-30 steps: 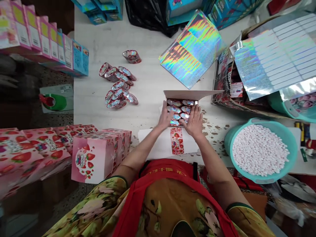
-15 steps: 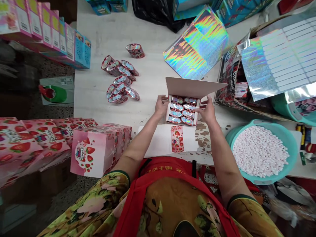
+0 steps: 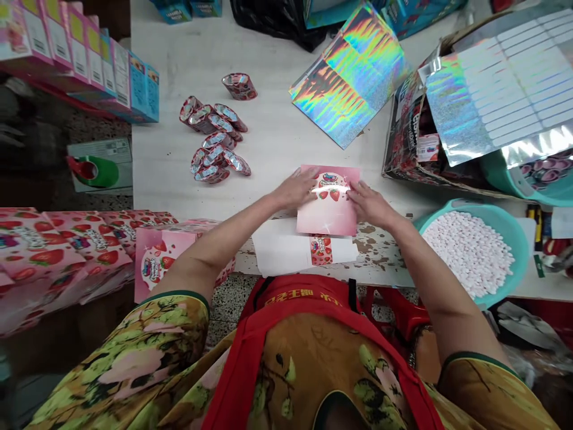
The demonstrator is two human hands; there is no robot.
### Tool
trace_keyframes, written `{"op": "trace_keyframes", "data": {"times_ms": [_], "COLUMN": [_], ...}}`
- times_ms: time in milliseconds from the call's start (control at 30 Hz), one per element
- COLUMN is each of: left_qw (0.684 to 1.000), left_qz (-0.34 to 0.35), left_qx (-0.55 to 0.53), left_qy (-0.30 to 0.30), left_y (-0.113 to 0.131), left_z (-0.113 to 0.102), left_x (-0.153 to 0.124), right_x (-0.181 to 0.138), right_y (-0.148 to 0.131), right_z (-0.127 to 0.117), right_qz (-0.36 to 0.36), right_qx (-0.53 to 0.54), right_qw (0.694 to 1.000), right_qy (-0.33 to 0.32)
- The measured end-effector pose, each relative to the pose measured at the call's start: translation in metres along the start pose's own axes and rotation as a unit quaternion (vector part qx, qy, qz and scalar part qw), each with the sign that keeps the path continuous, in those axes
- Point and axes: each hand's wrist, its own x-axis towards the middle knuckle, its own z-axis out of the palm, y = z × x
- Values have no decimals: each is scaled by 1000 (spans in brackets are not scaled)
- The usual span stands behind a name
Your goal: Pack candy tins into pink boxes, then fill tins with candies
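Note:
A pink cardboard box [image 3: 328, 212] with strawberries on its lid lies in front of me, the lid down over its contents. My left hand [image 3: 296, 190] rests on the lid's left side, fingers stretched out over it. On the opposite side, the fingertips of my right hand [image 3: 369, 203] touch the lid's edge, fingers extended. Under the box's near side, a flat white carton piece [image 3: 284, 248] with a printed strawberry strip [image 3: 321, 249] lies on the table. Left of the hands stand foil-topped packets [image 3: 217, 156] in a cluster, with a single packet [image 3: 240, 86] farther back.
Strawberry boxes [image 3: 58, 242] line the left side. A turquoise basin [image 3: 521, 257] of small white pieces stands at right, with an open carton [image 3: 398, 140] behind it. Shiny holographic sheets [image 3: 353, 77] lie at the back. A black plastic bag [image 3: 277, 21] sits at the far edge.
The lid that stood upright has come down, hiding the packets inside the box. Both hands moved from the box's sides to the lid.

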Motion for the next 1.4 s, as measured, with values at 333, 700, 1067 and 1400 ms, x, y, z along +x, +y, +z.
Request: {"op": "trace_keyframes", "data": {"times_ms": [333, 700, 1067, 1400], "left_qw": [994, 996, 966, 969], "left_qz": [-24, -14, 38, 26], "left_qx": [90, 72, 243, 226], "left_qy": [48, 60, 77, 101], "left_y": [32, 68, 83, 92], "left_z": [62, 102, 68, 55], "left_x": [-22, -3, -5, -21], "right_x": [-28, -28, -42, -22], "right_y": [-25, -10, -23, -44], "right_z": [71, 93, 160, 152], "right_qz": [74, 68, 159, 190], "right_qx": [-11, 49, 169, 158], "right_qw": [989, 971, 838, 872], "right_qy": [125, 226, 493, 423]}}
